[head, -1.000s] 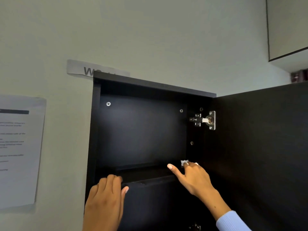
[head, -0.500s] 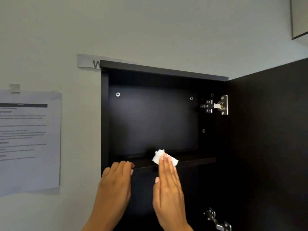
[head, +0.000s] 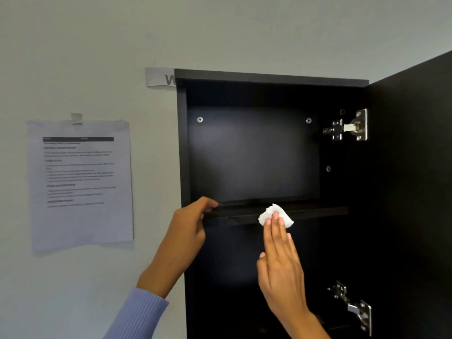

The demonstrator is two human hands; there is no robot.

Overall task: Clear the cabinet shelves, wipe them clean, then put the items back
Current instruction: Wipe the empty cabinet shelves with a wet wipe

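Our right hand (head: 281, 263) presses a white tissue wad (head: 276, 215) flat-fingered against the cabinet shelf (head: 318, 211), our left hand (head: 188, 231) grasps its nine-o'clock end, and a wall label (head: 160, 78) shows "W".

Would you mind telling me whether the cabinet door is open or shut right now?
Open. The cabinet door is swung out to the right, exposing both hinges and the shelf.

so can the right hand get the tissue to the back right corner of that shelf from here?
Probably yes. The door stands wide open, the shelf shows nothing on it, and the right hand already presses the tissue flat on its front edge. The left hand grips the far left end, clear of that path.
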